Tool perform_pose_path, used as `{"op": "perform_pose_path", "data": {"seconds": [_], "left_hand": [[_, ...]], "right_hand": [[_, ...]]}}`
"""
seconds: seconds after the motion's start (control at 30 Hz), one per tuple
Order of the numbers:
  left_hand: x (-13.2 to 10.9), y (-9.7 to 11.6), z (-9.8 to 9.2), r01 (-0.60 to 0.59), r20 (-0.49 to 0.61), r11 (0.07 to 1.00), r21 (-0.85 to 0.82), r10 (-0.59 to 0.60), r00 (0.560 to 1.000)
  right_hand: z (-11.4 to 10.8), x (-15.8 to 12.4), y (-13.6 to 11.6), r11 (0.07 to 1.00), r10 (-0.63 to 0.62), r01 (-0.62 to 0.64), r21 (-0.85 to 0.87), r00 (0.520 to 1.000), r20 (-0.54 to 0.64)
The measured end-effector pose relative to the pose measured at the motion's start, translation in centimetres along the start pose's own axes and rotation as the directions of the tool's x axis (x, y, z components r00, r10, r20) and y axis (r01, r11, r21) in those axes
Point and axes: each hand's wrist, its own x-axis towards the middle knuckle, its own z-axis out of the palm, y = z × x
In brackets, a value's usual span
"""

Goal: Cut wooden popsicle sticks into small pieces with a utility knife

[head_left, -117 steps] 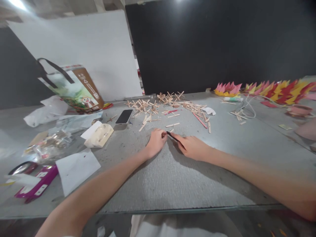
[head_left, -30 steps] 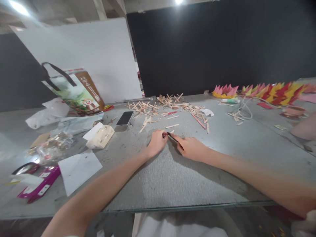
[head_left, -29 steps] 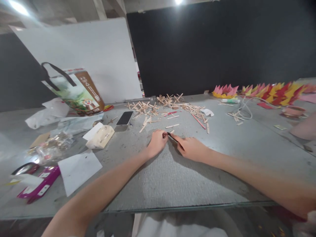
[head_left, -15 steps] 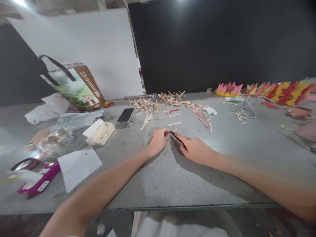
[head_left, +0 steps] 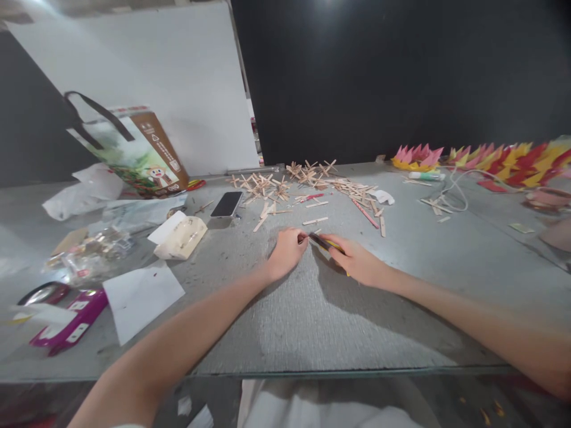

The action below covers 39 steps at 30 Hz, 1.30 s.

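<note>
My right hand [head_left: 360, 261] is wrapped round a dark cutter [head_left: 322, 240] with yellow showing on its side. The cutter's tip points left, close to the fingers of my left hand [head_left: 288, 251]. Those fingers are pinched together on something small that I cannot make out. Just beyond the hands a flat wooden stick [head_left: 314, 221] lies on the grey table [head_left: 285, 333]. Further back are a loose heap of wooden sticks [head_left: 354, 191] and several star shapes made of crossed sticks [head_left: 307, 172].
A phone [head_left: 226, 204], a cream packet [head_left: 182, 238], white paper [head_left: 143, 300] and a purple tape dispenser [head_left: 74, 321] lie on the left. A printed bag [head_left: 143, 154] stands behind. Pink and yellow paper petals [head_left: 417, 157] and a white cable [head_left: 459, 199] are at the back right.
My right hand has turned slightly, so the cutter shows more of its length and its yellow part. My left hand has barely moved. The view has shifted a little.
</note>
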Motion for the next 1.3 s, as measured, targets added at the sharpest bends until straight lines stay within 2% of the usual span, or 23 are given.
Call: {"op": "perform_pose_path", "data": {"seconds": [0.1, 0.2, 0.3, 0.37, 0.47, 0.53, 0.77, 0.93, 1.13, 1.3], "left_hand": [[0.0, 0.0, 0.0, 0.006, 0.002, 1.000, -0.003, -0.006, 1.000], [-0.1, 0.1, -0.2, 0.010, 0.007, 1.000, -0.007, -0.010, 1.000], [-0.1, 0.4, -0.3, 0.017, 0.010, 1.000, -0.008, -0.017, 1.000], [-0.1, 0.5, -0.4, 0.024, 0.008, 1.000, -0.007, -0.024, 1.000], [-0.1, 0.5, -0.4, 0.031, 0.004, 0.999, -0.009, -0.031, 1.000], [-0.1, 0.3, -0.3, 0.032, -0.001, 0.999, -0.015, -0.032, 0.999], [-0.4, -0.2, -0.2, -0.020, 0.002, 0.999, -0.051, 0.020, 1.000], [-0.6, -0.1, -0.6, -0.104, 0.029, 0.993, -0.055, 0.106, 0.994], [-0.5, 0.1, -0.7, -0.136, 0.029, 0.988, -0.073, 0.139, 0.990], [-0.9, 1.2, -1.3, -0.229, 0.018, 0.964, -0.137, 0.233, 0.972]], "right_hand": [[0.1, 0.2, 0.1, 0.979, 0.081, -0.085, 0.188, 0.996, 0.026], [0.0, 0.4, 0.3, 0.907, 0.174, -0.181, 0.379, 0.983, 0.053], [-0.4, 0.7, 0.6, 0.761, 0.277, -0.310, 0.570, 0.950, 0.146], [-0.7, 0.8, 1.0, 0.633, 0.293, -0.357, 0.687, 0.932, 0.214], [-1.0, 1.1, 1.9, 0.487, 0.272, -0.351, 0.800, 0.931, 0.244], [-1.1, 1.4, 2.5, 0.460, 0.264, -0.315, 0.830, 0.941, 0.210], [-1.0, 2.0, 3.3, 0.515, 0.315, -0.196, 0.834, 0.949, 0.029], [-1.0, 2.0, 3.4, 0.611, 0.316, -0.140, 0.779, 0.946, -0.077], [-0.9, 2.3, 4.5, 0.811, 0.276, -0.069, 0.581, 0.921, -0.276], [-1.0, 2.4, 4.9, 0.915, 0.227, -0.090, 0.394, 0.921, -0.317]]}}
